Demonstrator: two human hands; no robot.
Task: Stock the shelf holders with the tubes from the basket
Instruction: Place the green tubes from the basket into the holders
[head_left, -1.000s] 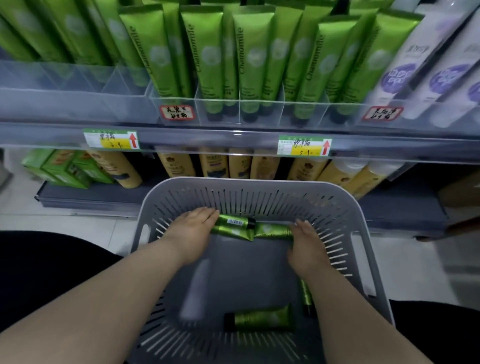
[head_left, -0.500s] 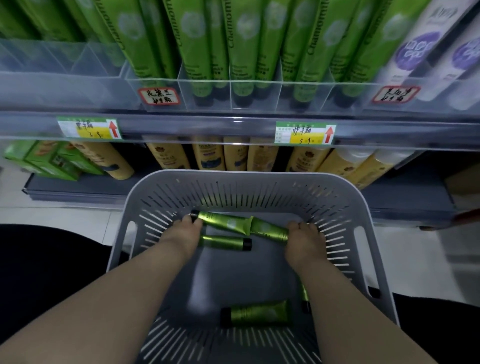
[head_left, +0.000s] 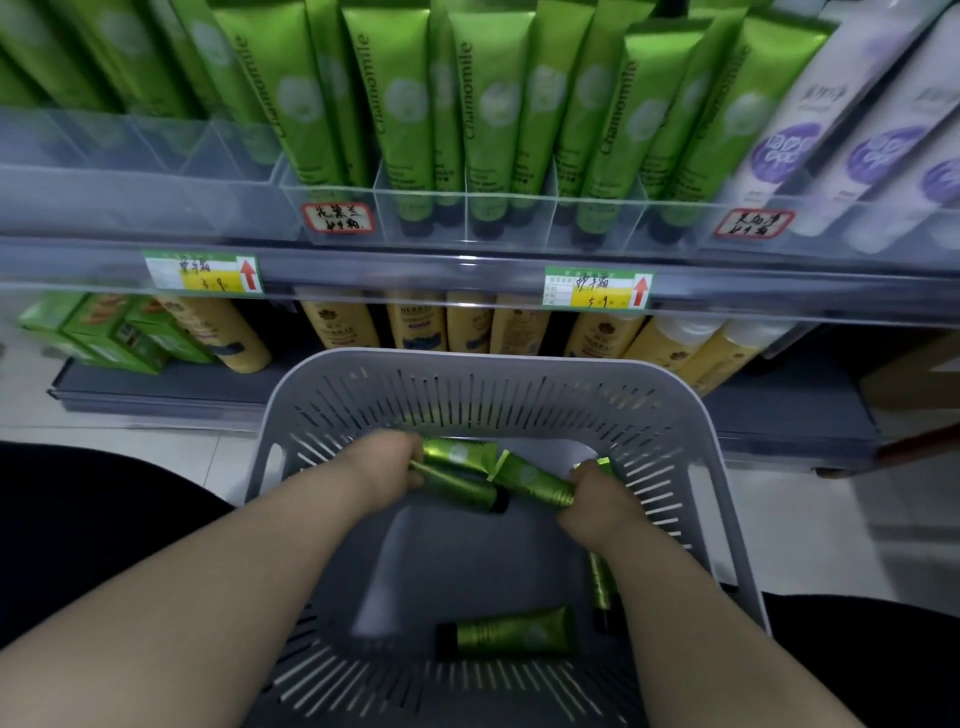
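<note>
- Holders with clear walls line the far shelf; green stock stands upright in the middle ones.
- Left hand, at the far left inside the basket, curls its fingers round two tubes.
- Loose tube lies flat on the near basket floor.
- Slanted tube has its left end just beside the two tubes.
- Right hand grips its right end, fingers closed round it.
- Side tube lies partly hidden beside the right forearm.
</note>
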